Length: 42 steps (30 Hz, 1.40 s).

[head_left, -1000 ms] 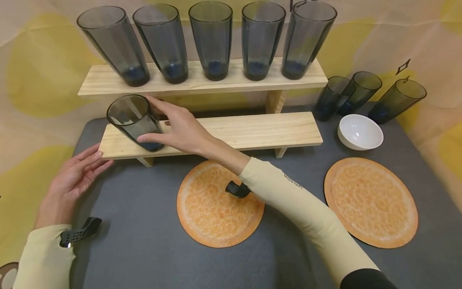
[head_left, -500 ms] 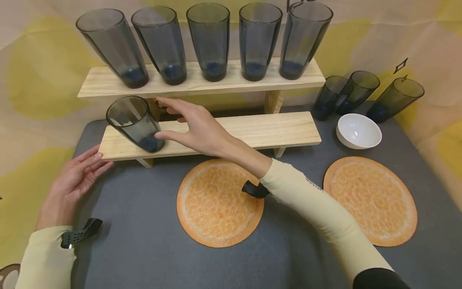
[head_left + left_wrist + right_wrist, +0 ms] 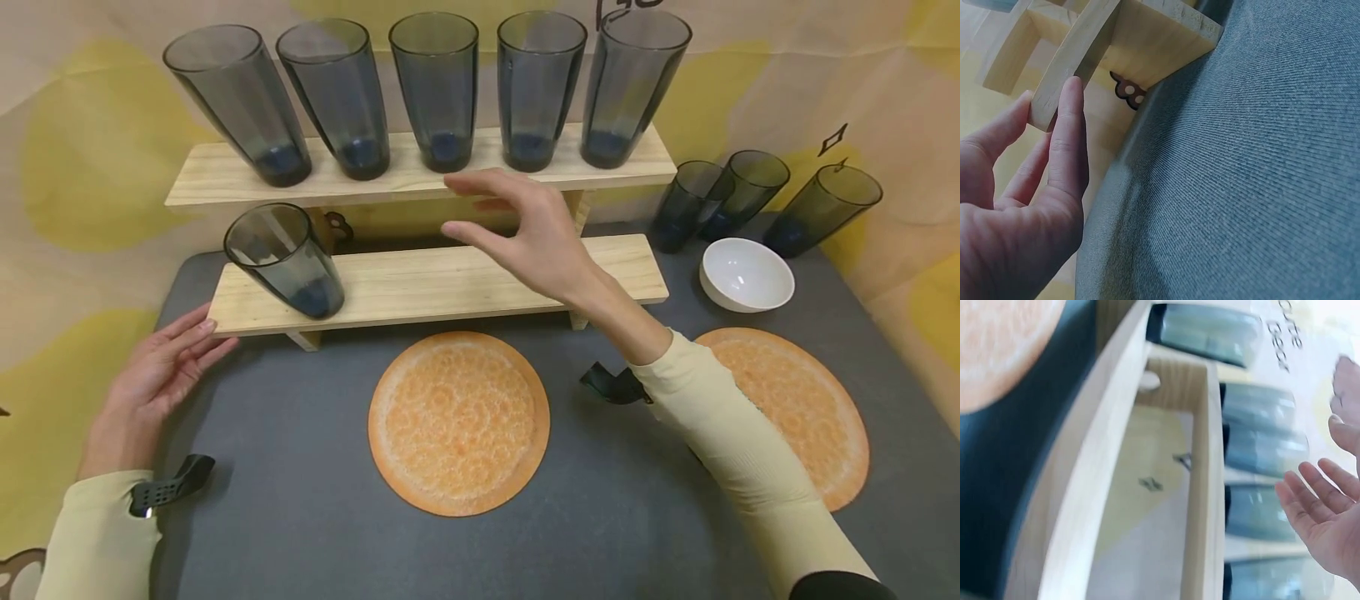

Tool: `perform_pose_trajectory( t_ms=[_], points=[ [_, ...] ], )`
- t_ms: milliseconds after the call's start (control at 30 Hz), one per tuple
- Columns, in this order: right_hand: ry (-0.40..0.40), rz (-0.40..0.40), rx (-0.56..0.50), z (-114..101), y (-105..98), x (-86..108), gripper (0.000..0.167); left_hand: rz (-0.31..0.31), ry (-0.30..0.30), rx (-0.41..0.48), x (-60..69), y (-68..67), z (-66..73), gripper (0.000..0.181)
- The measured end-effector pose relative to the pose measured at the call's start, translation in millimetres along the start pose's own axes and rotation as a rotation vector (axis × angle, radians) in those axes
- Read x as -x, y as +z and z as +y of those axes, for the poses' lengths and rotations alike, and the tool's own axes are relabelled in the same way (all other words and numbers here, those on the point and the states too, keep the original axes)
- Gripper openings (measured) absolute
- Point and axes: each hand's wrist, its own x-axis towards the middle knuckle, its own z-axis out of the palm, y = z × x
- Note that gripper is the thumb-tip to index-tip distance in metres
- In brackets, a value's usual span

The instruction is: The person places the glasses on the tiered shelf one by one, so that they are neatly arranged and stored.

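My left hand [image 3: 161, 371] pinches the left end of the lower wooden shelf board [image 3: 450, 283], thumb on one face and fingers on the other, as the left wrist view shows. A smoky blue drinking glass [image 3: 288, 258] stands upright at the left of that board. My right hand [image 3: 536, 233] hovers above the right half of the lower board, fingers extended and holding nothing. Behind it, several matching glasses [image 3: 435, 92] stand in a row on the upper shelf board [image 3: 480, 179]. In the right wrist view, my right hand [image 3: 1329, 519] has its fingers spread apart.
Three more glasses [image 3: 821, 212] stand at the back right, near a white bowl [image 3: 746, 275]. Two round orange placemats lie on the grey table [image 3: 300, 500]: one placemat [image 3: 459, 425] at the middle, another placemat [image 3: 810, 400] partly under my right forearm. A patterned cloth [image 3: 810, 67] hangs behind.
My right hand has let go of the glass on the lower board and moved right, away from it. The glass stays where it stood. My left hand keeps its place at the board's end.
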Motion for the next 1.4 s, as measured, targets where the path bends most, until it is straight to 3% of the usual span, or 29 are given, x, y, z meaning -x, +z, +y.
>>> perform_pose_trajectory(
  t_ms=[167,300,433,500,700,900,1100,1200,1400],
  points=[
    [0.042,0.098,0.001,5.2,-32.8,5.4,0.039,-0.008,-0.001,0.014,-0.2,-0.5,0.4,0.037],
    [0.059,0.189,0.083,11.6,-60.8,9.6,0.038,-0.018,-0.002,0.025,-0.7,-1.0,1.1,0.037],
    [0.037,0.321,0.185,22.4,-97.3,14.8,0.033,-0.031,-0.003,0.034,-1.7,-1.2,-0.1,0.037],
    [0.062,0.411,0.182,26.4,-115.7,16.7,0.031,-0.03,-0.004,0.04,-1.3,-1.1,0.0,0.037],
    [0.26,0.628,0.164,34.7,-162.3,24.5,0.032,-0.016,0.014,0.027,-1.0,-0.3,0.7,0.036],
    [0.427,0.641,0.402,48.7,-198.0,42.9,0.047,-0.014,0.014,0.007,-0.4,0.0,-0.3,0.036],
    [0.549,0.64,0.525,69.4,-224.6,58.8,0.06,-0.01,0.005,0.0,-1.5,0.3,-0.1,0.036],
    [0.658,0.648,0.521,82.9,-238.1,67.1,0.068,-0.006,0.016,-0.011,-0.8,-0.7,-0.4,0.036],
    [0.879,0.732,0.361,117.6,-267.2,86.5,0.08,-0.004,0.021,0.002,-0.3,-1.8,-0.5,0.036]
  ],
)
